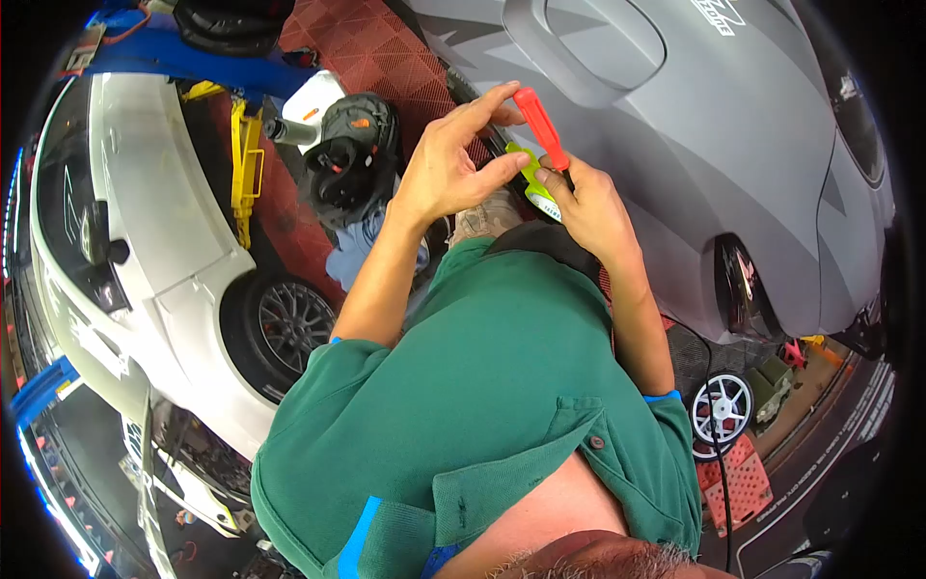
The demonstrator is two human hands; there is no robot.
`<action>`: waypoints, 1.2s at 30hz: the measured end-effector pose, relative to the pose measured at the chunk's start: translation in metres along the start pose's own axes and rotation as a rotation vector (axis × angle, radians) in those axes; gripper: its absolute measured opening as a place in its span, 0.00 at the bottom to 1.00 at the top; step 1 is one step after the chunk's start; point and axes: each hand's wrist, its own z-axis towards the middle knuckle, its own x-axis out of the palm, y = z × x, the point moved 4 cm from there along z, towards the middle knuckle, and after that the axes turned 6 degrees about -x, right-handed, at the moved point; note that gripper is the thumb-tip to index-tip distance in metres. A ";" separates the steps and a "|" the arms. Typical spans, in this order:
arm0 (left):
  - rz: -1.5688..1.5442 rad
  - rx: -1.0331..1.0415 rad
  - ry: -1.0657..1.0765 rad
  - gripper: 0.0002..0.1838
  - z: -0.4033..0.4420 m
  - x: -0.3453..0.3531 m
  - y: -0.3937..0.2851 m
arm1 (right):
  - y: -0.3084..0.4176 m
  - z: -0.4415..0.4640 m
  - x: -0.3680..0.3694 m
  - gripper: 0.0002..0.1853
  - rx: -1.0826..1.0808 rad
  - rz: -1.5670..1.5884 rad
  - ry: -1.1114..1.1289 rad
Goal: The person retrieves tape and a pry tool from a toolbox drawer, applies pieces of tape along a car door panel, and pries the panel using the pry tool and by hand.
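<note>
My right hand (593,217) is closed round the dark shaft of a red-handled screwdriver (540,130), whose handle points up and away from me. Beside its thumb is a lime-green piece (524,164) with a white printed part; whether the hand also grips it, I cannot tell. My left hand (453,159) is open, fingers and thumb apart, holding nothing. Its fingertips come close to the handle's far end, and its thumb tip is by the lime-green piece. Both hands are beside the grey car (666,145), in front of my green shirt.
A white car (164,212) stands at my left, near a blue lift arm (183,50) and a yellow stand (245,169). A black bag (352,159) and a bottle (289,131) are on the left. A white wheel (721,410) and a black cable (712,386) lie at right.
</note>
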 end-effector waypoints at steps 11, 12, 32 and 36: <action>-0.077 -0.448 0.182 0.20 0.087 -0.059 0.086 | 0.006 0.126 0.044 0.14 0.032 0.070 -0.078; -0.069 -0.424 0.159 0.17 0.093 -0.065 0.087 | 0.008 0.132 0.047 0.14 0.020 0.078 -0.081; 0.123 -0.547 -0.054 0.13 0.064 -0.107 0.073 | 0.033 0.156 0.079 0.13 -0.249 -0.086 -0.131; 0.025 -0.582 -0.033 0.13 0.083 -0.125 0.115 | 0.042 0.185 0.092 0.09 -0.221 -0.119 -0.148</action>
